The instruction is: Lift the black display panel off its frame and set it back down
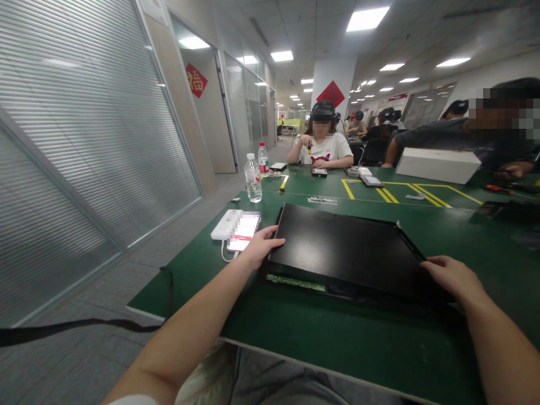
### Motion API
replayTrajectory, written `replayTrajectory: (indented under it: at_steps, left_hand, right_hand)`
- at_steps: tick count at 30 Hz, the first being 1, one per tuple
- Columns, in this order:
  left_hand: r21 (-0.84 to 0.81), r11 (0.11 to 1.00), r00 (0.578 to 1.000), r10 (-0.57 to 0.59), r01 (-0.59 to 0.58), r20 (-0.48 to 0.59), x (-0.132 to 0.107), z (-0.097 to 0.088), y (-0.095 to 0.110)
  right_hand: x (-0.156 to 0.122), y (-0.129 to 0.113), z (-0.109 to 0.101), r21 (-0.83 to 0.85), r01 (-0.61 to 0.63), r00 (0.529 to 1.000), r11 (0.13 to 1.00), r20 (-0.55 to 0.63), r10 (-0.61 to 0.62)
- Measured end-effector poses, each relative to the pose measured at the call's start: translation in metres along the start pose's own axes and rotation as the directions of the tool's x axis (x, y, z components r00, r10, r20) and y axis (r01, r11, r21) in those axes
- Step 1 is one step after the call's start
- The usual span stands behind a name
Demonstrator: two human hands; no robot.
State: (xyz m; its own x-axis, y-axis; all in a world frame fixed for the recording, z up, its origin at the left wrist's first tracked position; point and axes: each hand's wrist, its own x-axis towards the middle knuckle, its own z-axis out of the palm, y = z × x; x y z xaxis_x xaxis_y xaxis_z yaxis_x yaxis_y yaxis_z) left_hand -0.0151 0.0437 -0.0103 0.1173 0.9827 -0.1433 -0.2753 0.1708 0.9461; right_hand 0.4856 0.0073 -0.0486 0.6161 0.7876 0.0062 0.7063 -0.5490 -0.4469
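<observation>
A flat black display panel (337, 242) lies over a black frame (411, 243) on the green table. My left hand (262, 244) is closed on the panel's left edge, thumb on top and the other fingers partly hidden. On the opposite side, my right hand (453, 278) grips the right edge, its fingertips at the rim. A narrow green circuit board (295, 282) shows along the near side, just below the panel. Whether the panel rests fully in the frame or is slightly lifted, I cannot tell.
Left of the panel lie a phone (244, 232) with a white cable and a white power bank (226, 224). Two bottles (253, 179) stand behind them. Metal strips (322, 200) lie beyond the panel. Across the table sits a person (327, 140); another leans beside a white box (437, 166).
</observation>
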Motion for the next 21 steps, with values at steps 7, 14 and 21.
replayTrajectory:
  at_steps: [7, 14, 21]
  left_hand:
    - [0.021, 1.000, 0.999, 0.020, -0.020, 0.026, -0.001, 0.000, -0.002]
    - [0.057, 0.996, 0.994, 0.065, -0.069, 0.084, -0.006, 0.003, 0.004]
    - [-0.082, 0.987, 0.967, 0.149, -0.135, 0.206, -0.009, 0.009, 0.007]
  right_hand:
    - [0.000, 0.000, 0.000, -0.016, -0.012, 0.999, 1.000, 0.032, 0.012]
    - [-0.002, -0.002, 0.000, -0.024, -0.016, 0.999, 1.000, 0.045, 0.017]
    - [0.008, 0.007, 0.010, 0.008, 0.021, 1.000, 1.000, 0.020, -0.021]
